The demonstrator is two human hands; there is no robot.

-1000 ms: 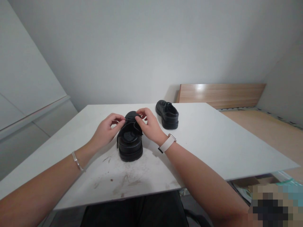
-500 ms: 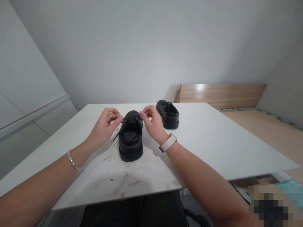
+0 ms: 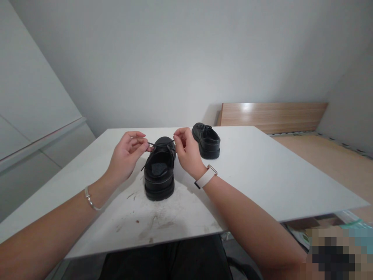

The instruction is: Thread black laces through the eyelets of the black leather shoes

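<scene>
In the head view, your left hand is partly closed, thumb and forefinger brought together on one side of a black lace, the other fingers loosely curled. Your right hand is closed in much the same way: its thumb and forefinger pinch the lace's other side, the remaining fingers folded in. The strands run from both your pinches toward the middle of the near shoe, where they meet over the lacing. You have one hand to the left of that shoe and one to its right, both at about the height of its lacing.

The near shoe is black and stands upright on its sole on the white table, toward the near edge, with its heel facing you and its toe pointing to the far side. A loose lace end hangs down at its left side. The far shoe, also black, stands upright farther back and to the right, just beyond your right hand, with its lace tied in a bow.

You wear a silver bracelet on your left wrist and a pale watch band on your right. Dark smudges mark the tabletop nearest you.
</scene>
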